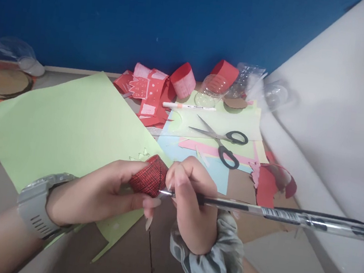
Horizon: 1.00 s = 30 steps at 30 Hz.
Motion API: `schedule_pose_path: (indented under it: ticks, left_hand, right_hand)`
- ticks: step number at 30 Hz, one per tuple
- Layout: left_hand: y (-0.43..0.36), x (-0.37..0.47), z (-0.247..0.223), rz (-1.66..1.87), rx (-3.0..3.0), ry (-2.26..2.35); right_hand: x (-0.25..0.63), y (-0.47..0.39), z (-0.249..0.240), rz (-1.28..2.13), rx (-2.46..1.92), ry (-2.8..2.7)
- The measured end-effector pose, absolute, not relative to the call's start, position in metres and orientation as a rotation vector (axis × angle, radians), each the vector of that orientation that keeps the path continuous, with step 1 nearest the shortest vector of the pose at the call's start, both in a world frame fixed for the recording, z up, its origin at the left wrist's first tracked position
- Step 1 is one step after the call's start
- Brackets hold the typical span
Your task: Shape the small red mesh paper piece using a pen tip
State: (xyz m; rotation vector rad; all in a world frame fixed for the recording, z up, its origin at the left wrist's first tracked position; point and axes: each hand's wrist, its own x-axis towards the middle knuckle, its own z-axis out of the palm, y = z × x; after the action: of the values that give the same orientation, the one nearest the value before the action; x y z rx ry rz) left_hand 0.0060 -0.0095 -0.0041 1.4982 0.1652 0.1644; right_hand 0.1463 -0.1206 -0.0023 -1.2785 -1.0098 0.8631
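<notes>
A small red paper roll (pixel 148 177) covered in black crosshatched lines is pinched between the thumb and fingers of my left hand (pixel 111 185). Closed round a clear ballpoint pen (pixel 253 209) is my right hand (pixel 193 200); the pen's tip meets the lower right side of the roll. The pen's long barrel points off to the right. Beneath my left hand lies a large light green paper sheet (pixel 69 126). Small green paper cutouts (pixel 142 154) with dark outlines show just behind the roll.
Black-handled scissors (pixel 225 140) lie open on coloured paper beyond my right hand. Behind them are a white marker (pixel 189 107), red paper pieces (pixel 154 94) and clear plastic containers (pixel 211 91). Cardboard circles (pixel 6 83) sit at left. A white surface (pixel 347 100) slopes up at right.
</notes>
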Motion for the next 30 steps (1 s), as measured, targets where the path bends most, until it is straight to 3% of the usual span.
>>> schedule_pose_path:
  ticks: [11,30]
  left_hand:
    - [-0.0128,0.0043,-0.0091,0.168,1.5,0.2]
    - [-0.012,0.0067,-0.0046,0.098,1.485,0.163]
  right_hand:
    - [0.1444,-0.121,-0.0024,0.56,-1.18,-1.082]
    - [0.1482,-0.1203,-0.0048,0.729,-1.294,-1.134]
